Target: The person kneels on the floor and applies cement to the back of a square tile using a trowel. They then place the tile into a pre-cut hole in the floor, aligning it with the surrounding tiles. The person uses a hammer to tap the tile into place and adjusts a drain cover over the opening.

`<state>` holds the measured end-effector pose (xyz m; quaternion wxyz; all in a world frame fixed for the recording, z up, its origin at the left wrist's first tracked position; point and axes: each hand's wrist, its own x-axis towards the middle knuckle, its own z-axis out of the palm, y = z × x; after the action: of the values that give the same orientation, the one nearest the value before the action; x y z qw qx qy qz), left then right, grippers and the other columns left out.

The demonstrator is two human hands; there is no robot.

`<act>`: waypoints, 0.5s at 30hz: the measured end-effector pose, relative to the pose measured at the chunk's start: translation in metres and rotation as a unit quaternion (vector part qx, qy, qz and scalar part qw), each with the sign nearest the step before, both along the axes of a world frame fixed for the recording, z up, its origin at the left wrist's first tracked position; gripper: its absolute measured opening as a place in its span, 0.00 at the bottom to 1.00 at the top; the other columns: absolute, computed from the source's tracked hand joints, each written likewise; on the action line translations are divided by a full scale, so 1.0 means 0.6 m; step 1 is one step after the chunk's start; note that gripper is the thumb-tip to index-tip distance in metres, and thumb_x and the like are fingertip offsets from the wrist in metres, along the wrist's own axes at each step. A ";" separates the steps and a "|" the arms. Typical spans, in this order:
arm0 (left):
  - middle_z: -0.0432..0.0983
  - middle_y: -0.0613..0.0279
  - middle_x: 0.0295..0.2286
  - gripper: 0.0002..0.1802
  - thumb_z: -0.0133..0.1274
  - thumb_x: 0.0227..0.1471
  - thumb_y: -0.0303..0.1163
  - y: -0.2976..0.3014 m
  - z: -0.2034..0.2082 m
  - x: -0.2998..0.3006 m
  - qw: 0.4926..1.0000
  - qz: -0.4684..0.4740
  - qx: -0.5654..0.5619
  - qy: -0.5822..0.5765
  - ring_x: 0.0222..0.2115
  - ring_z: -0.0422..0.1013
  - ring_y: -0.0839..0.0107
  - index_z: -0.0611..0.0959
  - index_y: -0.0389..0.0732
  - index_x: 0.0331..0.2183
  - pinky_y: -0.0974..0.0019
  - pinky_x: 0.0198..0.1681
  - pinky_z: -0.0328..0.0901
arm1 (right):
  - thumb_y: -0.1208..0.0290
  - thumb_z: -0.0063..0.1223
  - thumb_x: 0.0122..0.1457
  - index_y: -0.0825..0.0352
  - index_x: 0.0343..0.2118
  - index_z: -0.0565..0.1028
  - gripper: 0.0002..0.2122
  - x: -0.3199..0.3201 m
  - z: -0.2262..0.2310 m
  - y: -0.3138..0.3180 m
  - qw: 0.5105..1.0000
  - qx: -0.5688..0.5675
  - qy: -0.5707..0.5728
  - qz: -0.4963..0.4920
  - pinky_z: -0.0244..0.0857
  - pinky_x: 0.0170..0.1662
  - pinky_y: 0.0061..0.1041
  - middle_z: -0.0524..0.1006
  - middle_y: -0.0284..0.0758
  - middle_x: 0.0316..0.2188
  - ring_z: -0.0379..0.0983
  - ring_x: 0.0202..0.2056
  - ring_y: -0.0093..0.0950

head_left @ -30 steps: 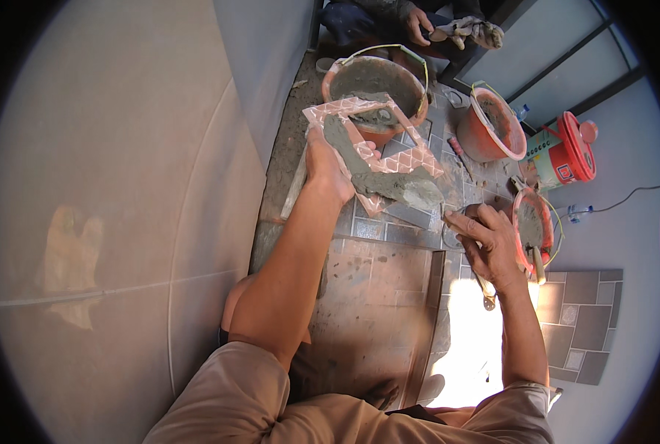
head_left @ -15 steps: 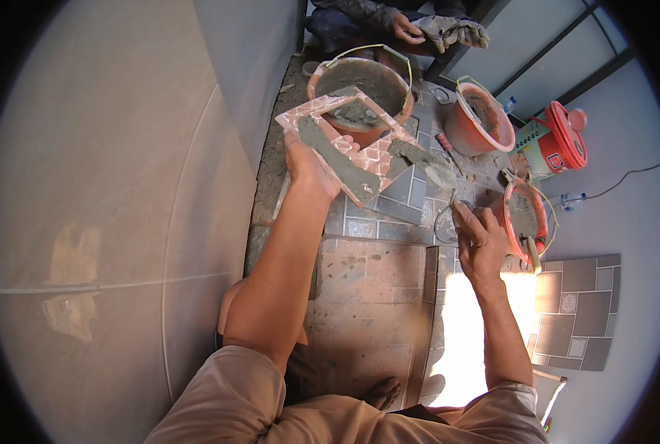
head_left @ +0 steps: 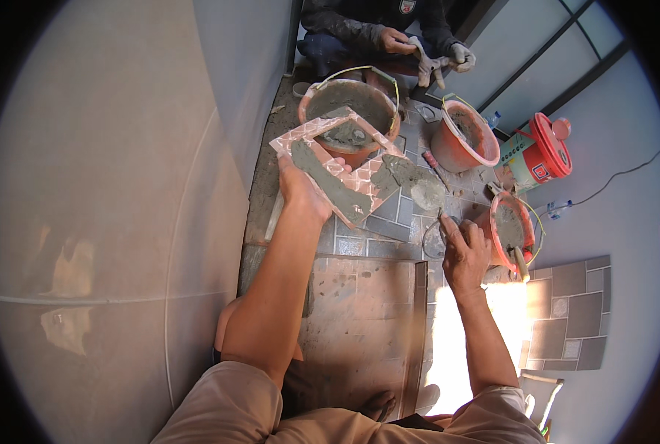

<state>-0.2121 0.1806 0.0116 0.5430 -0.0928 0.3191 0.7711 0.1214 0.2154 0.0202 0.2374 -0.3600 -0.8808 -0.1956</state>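
The left hand grips a cut tile smeared with mortar, raised above the tiled floor beside a bucket. The right hand is closed on a trowel, its blade touching the tile's edge.

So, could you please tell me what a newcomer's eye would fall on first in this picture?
First, the L-shaped cut tile smeared with grey mortar, held up in the left hand at the centre, just in front of a mortar-filled orange bucket. To the right, the right hand works a trowel on the tiled floor, beside a smaller orange bucket. At the top, another person's gloved hands are busy.
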 end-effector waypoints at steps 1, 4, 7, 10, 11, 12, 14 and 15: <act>0.73 0.32 0.51 0.43 0.25 0.72 0.63 -0.001 0.003 -0.002 1.000 -0.009 0.001 0.007 0.49 0.75 0.38 0.68 0.37 0.66 0.32 0.57 0.71 | 0.81 0.63 0.53 0.46 0.58 0.82 0.29 0.001 0.000 0.013 1.000 -0.008 0.010 -0.008 0.61 0.38 0.34 0.76 0.30 0.38 0.73 0.37 0.31; 0.77 0.34 0.45 0.43 0.22 0.72 0.63 0.008 -0.020 -0.017 0.999 -0.036 0.037 -0.001 0.44 0.77 0.41 0.70 0.37 0.63 0.33 0.53 0.74 | 0.81 0.64 0.52 0.47 0.59 0.82 0.30 -0.010 0.005 0.041 0.996 -0.065 0.058 -0.017 0.66 0.39 0.38 0.77 0.32 0.39 0.76 0.39 0.36; 0.77 0.34 0.44 0.43 0.19 0.73 0.62 0.010 -0.024 -0.011 0.998 -0.062 0.019 -0.015 0.45 0.77 0.42 0.71 0.36 0.62 0.34 0.52 0.74 | 0.82 0.65 0.52 0.48 0.59 0.82 0.30 -0.031 0.010 0.058 0.980 -0.160 0.115 -0.003 0.71 0.42 0.41 0.78 0.34 0.40 0.78 0.40 0.40; 0.77 0.34 0.44 0.45 0.17 0.72 0.63 0.013 -0.025 -0.013 0.997 -0.076 0.014 -0.030 0.44 0.77 0.42 0.72 0.36 0.61 0.34 0.52 0.74 | 0.83 0.65 0.51 0.48 0.59 0.82 0.30 -0.048 0.016 0.072 0.973 -0.201 0.112 0.004 0.72 0.43 0.42 0.78 0.34 0.40 0.79 0.41 0.41; 0.77 0.34 0.45 0.45 0.17 0.72 0.63 0.013 -0.025 -0.015 0.997 -0.077 0.013 -0.023 0.44 0.76 0.42 0.72 0.36 0.61 0.34 0.53 0.73 | 0.83 0.64 0.51 0.48 0.58 0.82 0.30 -0.048 0.016 0.076 0.976 -0.196 0.099 0.001 0.72 0.43 0.42 0.78 0.34 0.40 0.79 0.41 0.41; 0.77 0.34 0.45 0.45 0.18 0.72 0.63 0.013 -0.026 -0.014 0.997 -0.079 0.012 -0.017 0.44 0.76 0.42 0.72 0.36 0.61 0.33 0.53 0.73 | 0.83 0.64 0.52 0.49 0.58 0.82 0.30 -0.046 0.017 0.081 0.978 -0.190 0.084 -0.003 0.72 0.43 0.41 0.78 0.34 0.40 0.79 0.41 0.41; 0.77 0.34 0.45 0.45 0.18 0.72 0.63 0.014 -0.027 -0.014 0.996 -0.081 0.015 -0.017 0.44 0.76 0.41 0.72 0.36 0.62 0.33 0.53 0.73 | 0.82 0.64 0.52 0.49 0.58 0.82 0.29 -0.045 0.017 0.091 0.988 -0.142 0.018 -0.050 0.72 0.44 0.42 0.78 0.34 0.40 0.79 0.41 0.41; 0.77 0.34 0.45 0.45 0.18 0.72 0.63 0.012 -0.029 -0.013 0.996 -0.083 0.021 -0.025 0.44 0.76 0.41 0.72 0.36 0.62 0.33 0.53 0.73 | 0.81 0.65 0.52 0.49 0.58 0.82 0.29 -0.042 0.016 0.091 0.990 -0.116 -0.016 -0.074 0.72 0.44 0.42 0.78 0.34 0.40 0.79 0.41 0.42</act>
<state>-0.2200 0.1876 -0.0059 0.6149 -0.0733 0.2956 0.7275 0.0960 0.2699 0.0299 0.1644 -0.4465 -0.8720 -0.1152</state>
